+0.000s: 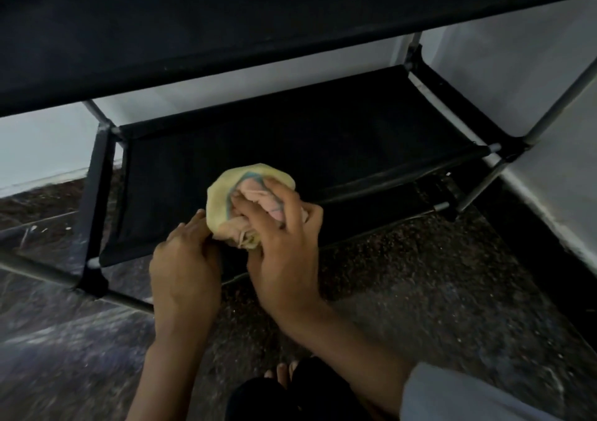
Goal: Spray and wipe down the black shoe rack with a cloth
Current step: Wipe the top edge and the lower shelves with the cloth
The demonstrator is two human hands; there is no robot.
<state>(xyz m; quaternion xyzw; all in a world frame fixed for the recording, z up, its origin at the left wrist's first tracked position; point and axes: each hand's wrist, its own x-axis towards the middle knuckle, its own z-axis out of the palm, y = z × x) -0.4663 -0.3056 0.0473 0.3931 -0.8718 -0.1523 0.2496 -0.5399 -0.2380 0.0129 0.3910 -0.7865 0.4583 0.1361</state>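
The right hand (284,243) grips a bunched pale yellow cloth (240,194) on the black fabric shoe rack's (323,136) lower shelf while the left hand (184,259) pinches its edge; hard pressing could sag the fabric, and no spray bottle is visible.

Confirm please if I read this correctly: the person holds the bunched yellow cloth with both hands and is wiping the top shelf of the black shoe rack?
Not quite. The head view shows both the left hand and the right hand on the bunched yellow cloth, but the cloth is on the lower shelf of the black shoe rack, not the top one, which sits untouched above.
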